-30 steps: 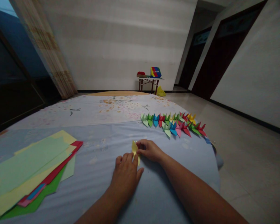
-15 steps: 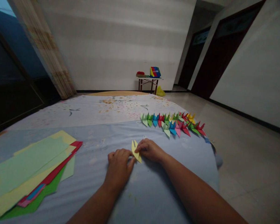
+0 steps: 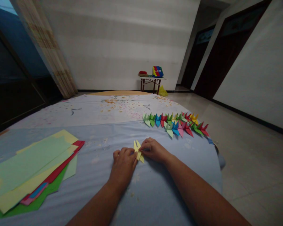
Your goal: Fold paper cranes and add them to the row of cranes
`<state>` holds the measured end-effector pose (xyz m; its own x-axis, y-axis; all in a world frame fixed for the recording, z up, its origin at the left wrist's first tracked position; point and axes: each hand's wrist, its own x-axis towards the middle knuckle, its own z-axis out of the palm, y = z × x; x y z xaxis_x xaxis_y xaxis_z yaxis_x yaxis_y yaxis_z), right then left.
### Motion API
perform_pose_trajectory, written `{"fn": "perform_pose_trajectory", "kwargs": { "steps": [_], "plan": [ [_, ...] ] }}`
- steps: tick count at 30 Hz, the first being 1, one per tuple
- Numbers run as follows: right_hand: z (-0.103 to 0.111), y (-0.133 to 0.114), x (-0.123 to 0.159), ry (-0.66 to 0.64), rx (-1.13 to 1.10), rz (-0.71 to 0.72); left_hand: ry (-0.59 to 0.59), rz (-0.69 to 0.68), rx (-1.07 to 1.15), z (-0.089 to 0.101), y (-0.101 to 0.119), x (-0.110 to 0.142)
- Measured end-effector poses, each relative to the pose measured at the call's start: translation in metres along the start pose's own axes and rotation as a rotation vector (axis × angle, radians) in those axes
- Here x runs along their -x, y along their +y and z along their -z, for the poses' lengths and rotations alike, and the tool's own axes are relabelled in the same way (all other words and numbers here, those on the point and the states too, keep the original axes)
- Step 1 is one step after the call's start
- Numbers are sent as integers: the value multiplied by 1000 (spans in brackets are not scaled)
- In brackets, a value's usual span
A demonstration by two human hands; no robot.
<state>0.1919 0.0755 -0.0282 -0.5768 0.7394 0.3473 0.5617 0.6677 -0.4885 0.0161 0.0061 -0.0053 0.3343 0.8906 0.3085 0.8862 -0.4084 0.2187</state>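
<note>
Pinching right hand (image 3: 154, 150): thumb and forefinger together on the right edge of a small, pale-yellow, folded paper piece (image 3: 137, 149).
Left hand (image 3: 123, 163): fingers bent and close together, tips touching the piece's left side; whether they clamp it or only press cannot be made out.
Yellow piece: between the fingertips of both hands, two narrow points with a slit between them reaching beyond the fingers, a flap showing on the near side.
Pale-blue patterned cloth (image 3: 96, 182): beneath the fingers and all around them.
Pointed, multicoloured folded-paper figures (image 3: 158, 120): beyond the right fingers and to their right, in two rows, green, blue, red, pink and yellow among them.
Loose pile of mint, yellow, red and green paper sheets (image 3: 33, 166): well left of the left fingers.
</note>
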Motion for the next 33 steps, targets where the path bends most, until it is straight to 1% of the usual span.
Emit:
{"fn": "perform_pose_trajectory", "kwargs": {
  "steps": [6, 11, 16, 20, 25, 30, 33],
  "plan": [
    [5, 5, 1, -52, 11, 22, -28, -23, -18, 1, 3, 0],
    [5, 5, 0, -47, -11, 30, 1, -17, 38, -4, 1, 3],
    [6, 1, 0, -20, -29, 41, 38, 22, 70, -7, 4, 3],
    [7, -1, -1, -8, -62, 30, 32, 48, 56, -8, 4, 1],
    [9, -1, -1, -33, -95, 6, 37, 49, 81, -7, 3, 2],
    [13, -1, -2, -74, -61, 57, 56, 61, 117, -8, 2, 3],
    [14, 0, -3, -97, -30, 89, 58, 45, 101, -8, 2, 3]
  ]
}}
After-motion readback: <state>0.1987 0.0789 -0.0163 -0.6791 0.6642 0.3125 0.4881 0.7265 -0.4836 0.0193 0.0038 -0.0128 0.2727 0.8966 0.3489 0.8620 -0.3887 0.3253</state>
